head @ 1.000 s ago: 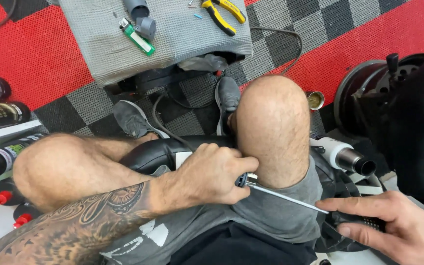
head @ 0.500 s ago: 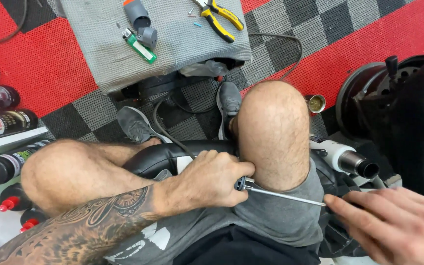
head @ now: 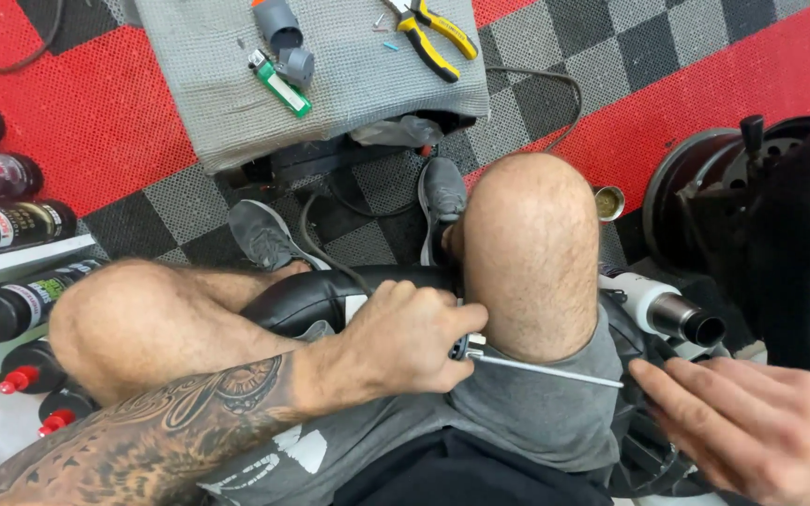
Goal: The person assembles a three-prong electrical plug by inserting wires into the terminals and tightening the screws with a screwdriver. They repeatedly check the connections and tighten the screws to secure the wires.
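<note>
Left hand curled closed between bare knees, knuckles up, tattooed forearm angled in from lower left. Right hand (lower right) flat, fingers extended, pointing left.

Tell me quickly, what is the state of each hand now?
Left hand: closed on the black part at the long screwdriver tip.
Right hand: open, fingers extended over the screwdriver's handle end.
</note>
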